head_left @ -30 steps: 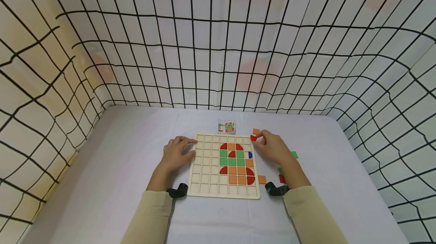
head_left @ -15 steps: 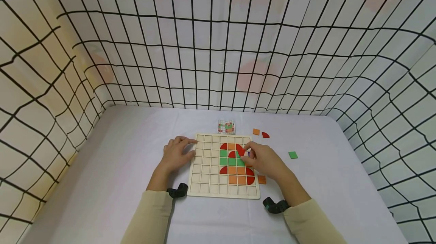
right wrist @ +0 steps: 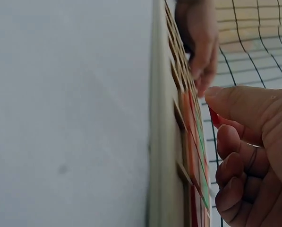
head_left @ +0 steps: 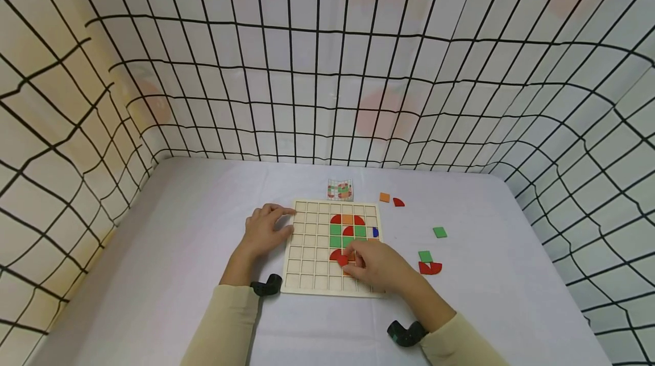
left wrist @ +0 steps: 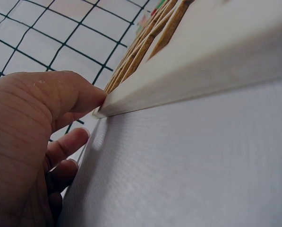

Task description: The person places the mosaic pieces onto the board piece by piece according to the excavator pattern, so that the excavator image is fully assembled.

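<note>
A pale wooden grid board lies on the white table, with red, green and orange tiles set in its cells and one blue piece near its right side. My right hand pinches a red tile between thumb and finger, low over the lower middle of the board. In the right wrist view, that red tile shows at the fingertips. My left hand rests at the board's left edge with fingertips touching it. The left wrist view has the thumb against the board's side.
A small pattern card stands behind the board. To the right lie an orange tile, a red quarter-round tile, a green tile, another green tile and red pieces. Black wire mesh surrounds the table.
My right hand has carried the red tile from beyond the board's upper right corner leftward and toward me, over the lower middle cells. The left hand has stayed in place.
</note>
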`<state>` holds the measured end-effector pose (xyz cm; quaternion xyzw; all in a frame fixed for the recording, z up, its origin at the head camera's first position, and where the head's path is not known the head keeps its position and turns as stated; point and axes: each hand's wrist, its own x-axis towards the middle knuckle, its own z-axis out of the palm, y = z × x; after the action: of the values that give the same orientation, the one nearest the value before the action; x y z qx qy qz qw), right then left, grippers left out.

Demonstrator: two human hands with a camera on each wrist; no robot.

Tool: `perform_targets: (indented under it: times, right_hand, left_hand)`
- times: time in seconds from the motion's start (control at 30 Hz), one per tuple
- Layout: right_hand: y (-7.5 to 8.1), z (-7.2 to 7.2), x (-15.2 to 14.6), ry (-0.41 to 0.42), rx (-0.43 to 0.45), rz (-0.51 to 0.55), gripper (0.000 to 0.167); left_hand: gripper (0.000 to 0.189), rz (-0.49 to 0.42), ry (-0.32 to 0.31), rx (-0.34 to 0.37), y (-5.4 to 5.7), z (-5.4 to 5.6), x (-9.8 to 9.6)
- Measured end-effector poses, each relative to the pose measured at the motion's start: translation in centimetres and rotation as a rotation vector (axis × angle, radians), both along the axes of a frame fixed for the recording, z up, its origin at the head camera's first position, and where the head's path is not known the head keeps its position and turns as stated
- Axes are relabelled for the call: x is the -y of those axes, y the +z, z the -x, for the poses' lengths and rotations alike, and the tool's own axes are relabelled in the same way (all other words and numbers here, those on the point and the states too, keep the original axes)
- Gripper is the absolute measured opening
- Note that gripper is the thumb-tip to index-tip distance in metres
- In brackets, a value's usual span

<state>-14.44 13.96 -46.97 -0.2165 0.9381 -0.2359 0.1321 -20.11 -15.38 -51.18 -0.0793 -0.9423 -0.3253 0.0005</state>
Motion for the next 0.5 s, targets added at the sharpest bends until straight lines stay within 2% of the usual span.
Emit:
perform_targets:
  times: [0.17, 0.5]
  right_hand:
    - [-0.5, -0.6, 0.6, 0.066, -0.046, -0.028, 0.022]
    - [-0.8, -0.8, 1.2, 0.093, -0.09, -0.069, 0.022]
  left_hand:
    - [0.04, -0.001, 0.001, -0.002, 0.0, 0.0, 0.0]
    - [0.039, 0.007, 0.006, 0.008, 0.0, 0.1, -0.1]
